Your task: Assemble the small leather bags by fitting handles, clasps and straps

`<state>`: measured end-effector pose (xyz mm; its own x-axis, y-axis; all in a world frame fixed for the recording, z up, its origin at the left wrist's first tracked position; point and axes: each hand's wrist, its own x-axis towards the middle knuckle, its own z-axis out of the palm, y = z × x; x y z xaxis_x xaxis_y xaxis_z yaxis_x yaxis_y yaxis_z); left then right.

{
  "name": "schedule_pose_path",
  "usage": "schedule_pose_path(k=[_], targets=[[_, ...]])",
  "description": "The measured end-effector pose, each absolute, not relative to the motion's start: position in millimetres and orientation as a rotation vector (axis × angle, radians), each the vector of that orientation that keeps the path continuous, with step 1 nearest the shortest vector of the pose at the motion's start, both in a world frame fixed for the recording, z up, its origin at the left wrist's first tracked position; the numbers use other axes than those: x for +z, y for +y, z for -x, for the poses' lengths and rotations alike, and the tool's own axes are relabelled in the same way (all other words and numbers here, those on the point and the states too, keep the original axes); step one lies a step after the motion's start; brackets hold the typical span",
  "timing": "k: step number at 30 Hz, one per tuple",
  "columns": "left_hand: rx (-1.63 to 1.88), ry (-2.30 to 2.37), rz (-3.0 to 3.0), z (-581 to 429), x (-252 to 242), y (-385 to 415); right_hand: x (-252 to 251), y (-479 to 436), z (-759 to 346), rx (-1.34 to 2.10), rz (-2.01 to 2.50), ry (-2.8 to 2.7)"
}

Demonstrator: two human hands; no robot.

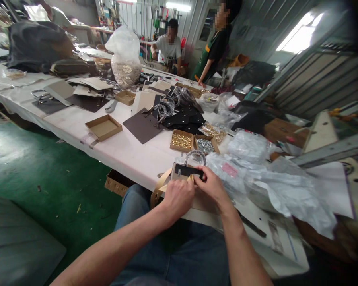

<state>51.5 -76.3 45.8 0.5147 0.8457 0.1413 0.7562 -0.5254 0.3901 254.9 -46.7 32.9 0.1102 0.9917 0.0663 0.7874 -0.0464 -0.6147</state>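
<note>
A bag panel [183,171] with a black band and a small metal fitting lies at the table's front edge, between my hands. A handle [196,154] wrapped in clear plastic loops up behind it. My left hand [180,198] is closed in a fist over the panel's near side, around a cream strip [161,184] that curves down at the left. With its fingertips pinched, my right hand [210,184] grips the panel's right side; its thumb is close to the strip's end. Just behind are cardboard trays of gold studs [181,140] and silver studs [204,145].
An open cardboard tray [104,127] sits on the white table [119,153]. Dark panels with wrapped handles [143,126] are heaped mid-table. Crumpled plastic bags [250,147] crowd the right, near a metal bar [331,149]. Two people [169,45] are across the table.
</note>
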Motion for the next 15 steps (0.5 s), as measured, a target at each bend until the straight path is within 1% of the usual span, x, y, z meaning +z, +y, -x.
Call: schedule_pose_path(k=[7, 15], targets=[[0.440, 1.472, -2.214, -32, 60, -52, 36, -44, -257, 0.585, 1.908, -1.654], [0.531, 1.409, -2.083, -35, 61, -39, 30, -39, -259, 0.774, 1.805, -1.522]])
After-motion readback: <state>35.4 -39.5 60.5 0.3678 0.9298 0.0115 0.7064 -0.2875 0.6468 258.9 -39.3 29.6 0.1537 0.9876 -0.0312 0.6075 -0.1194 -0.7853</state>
